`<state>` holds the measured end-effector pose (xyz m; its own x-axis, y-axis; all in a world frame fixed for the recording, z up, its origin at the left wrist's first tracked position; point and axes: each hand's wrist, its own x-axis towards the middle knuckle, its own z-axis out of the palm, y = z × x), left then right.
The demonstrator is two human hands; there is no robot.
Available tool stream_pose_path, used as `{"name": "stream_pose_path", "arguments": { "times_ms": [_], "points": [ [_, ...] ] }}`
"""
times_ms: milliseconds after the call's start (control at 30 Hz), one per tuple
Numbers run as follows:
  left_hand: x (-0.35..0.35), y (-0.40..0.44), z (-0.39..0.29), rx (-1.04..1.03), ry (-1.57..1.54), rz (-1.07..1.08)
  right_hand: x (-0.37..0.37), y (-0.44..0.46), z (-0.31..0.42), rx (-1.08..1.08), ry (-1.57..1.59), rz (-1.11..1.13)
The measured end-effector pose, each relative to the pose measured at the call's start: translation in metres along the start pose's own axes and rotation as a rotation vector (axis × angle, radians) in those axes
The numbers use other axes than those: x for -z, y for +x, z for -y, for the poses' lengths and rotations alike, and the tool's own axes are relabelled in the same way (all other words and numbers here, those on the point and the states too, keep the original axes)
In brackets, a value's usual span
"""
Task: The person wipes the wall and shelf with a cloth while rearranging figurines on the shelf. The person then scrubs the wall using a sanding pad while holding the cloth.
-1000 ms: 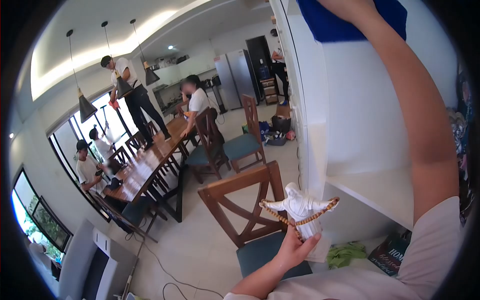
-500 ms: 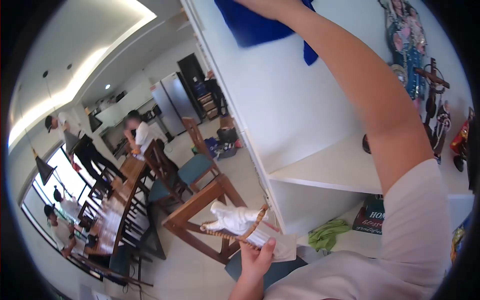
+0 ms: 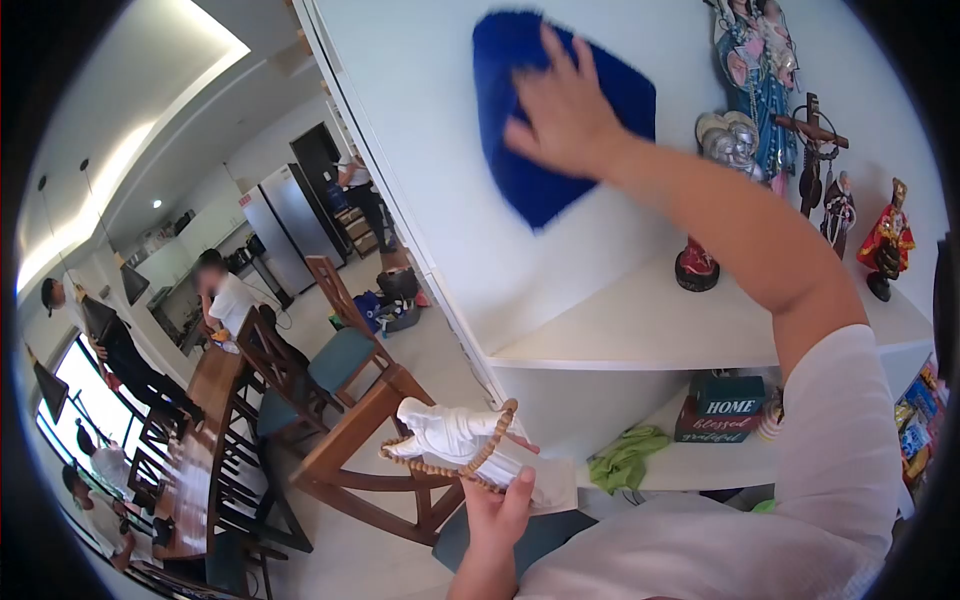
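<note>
Wiping looks under way, its finish unclear: right hand [image 3: 568, 122] spreads its fingers over the blue cloth [image 3: 545, 193], left hand's [image 3: 497, 518] fingers curled round the white statue [image 3: 440, 430], off the shelf [image 3: 630, 330]!

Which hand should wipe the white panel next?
Probably your right hand: its fingers are spread over the blue cloth at the panel, while your left hand holds the white statue lower down.

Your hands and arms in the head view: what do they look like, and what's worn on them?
Both the left hand and right hand are human and ungloved, with no ring or watch visible. A plain, pale right sleeve ends near the elbow; the left sleeve is out of view.
</note>
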<state>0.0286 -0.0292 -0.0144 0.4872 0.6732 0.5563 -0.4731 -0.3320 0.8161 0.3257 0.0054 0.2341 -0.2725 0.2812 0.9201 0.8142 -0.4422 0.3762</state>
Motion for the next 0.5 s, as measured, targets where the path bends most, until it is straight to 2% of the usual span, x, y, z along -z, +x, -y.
{"name": "stream_pose_path", "arguments": {
  "times_ms": [100, 167, 233, 333, 367, 400, 433, 467, 500],
  "points": [
    [-0.006, 0.006, 0.001, 0.025, -0.049, 0.018, 0.022, -0.05, 0.026, 0.326, 0.157, 0.286],
    [-0.008, 0.005, 0.001, 0.062, -0.075, 0.001, -0.001, -0.086, 0.036, 0.565, 0.425, 0.063],
    [-0.009, 0.004, 0.001, 0.083, -0.065, -0.003, -0.014, -0.106, 0.044, 0.751, 0.69, 0.101],
    [-0.003, 0.004, 0.002, 0.055, -0.007, 0.027, -0.016, -0.083, 0.034, 0.978, 0.687, 0.228],
    [0.001, 0.003, 0.002, 0.052, 0.003, 0.016, -0.019, -0.064, 0.027, 0.981, 0.726, 0.183],
    [0.002, 0.002, 0.002, 0.052, 0.011, 0.01, -0.01, -0.041, 0.023, 0.881, 0.584, 0.113],
    [0.002, 0.001, 0.002, 0.054, 0.017, 0.004, 0.005, -0.012, 0.016, 0.735, 0.434, 0.108],
    [0.001, 0.001, 0.002, 0.053, 0.016, -0.007, -0.003, 0.014, 0.005, 0.567, 0.438, -0.04],
    [0.0, 0.002, 0.001, 0.049, 0.015, -0.018, 0.024, 0.046, -0.004, 0.429, 0.146, 0.02]
  ]
}}
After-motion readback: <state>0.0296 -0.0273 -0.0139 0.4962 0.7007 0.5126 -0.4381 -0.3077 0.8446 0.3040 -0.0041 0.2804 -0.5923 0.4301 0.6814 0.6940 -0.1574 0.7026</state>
